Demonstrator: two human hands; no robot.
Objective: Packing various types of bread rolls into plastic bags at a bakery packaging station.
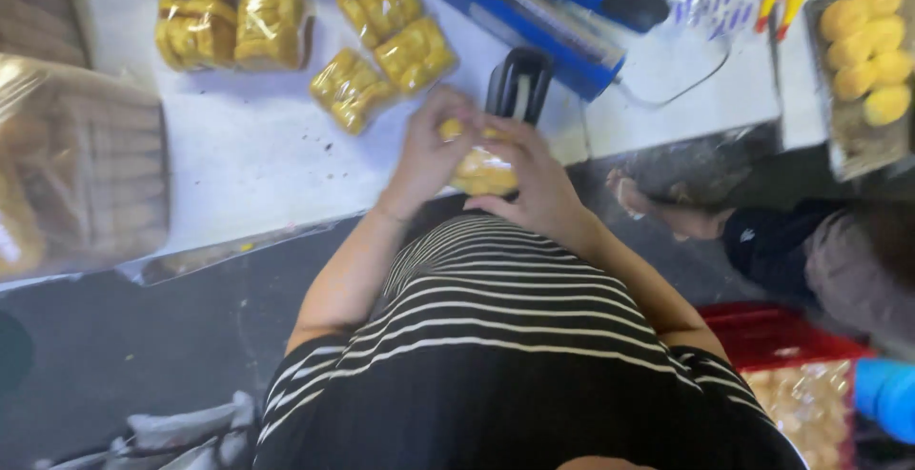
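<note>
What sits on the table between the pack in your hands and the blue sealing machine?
In the head view, a black tape dispenser stands between the bun pack and the blue sealer. It is just beyond the right hand, close to it.

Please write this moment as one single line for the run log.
left hand: holds clear bag of yellow buns | right hand: holds same bag | near: black tape dispenser, blue bar-shaped sealing machine | surface: white table

both forearms are raised from the striped torso toward twelve o'clock, elbows bent and spread. the left hand (pixel 429 151) is cupped at eleven o'clock, the right hand (pixel 536 176) at one o'clock; fingers are curled inward and the two hands are pressed close together.
</note>
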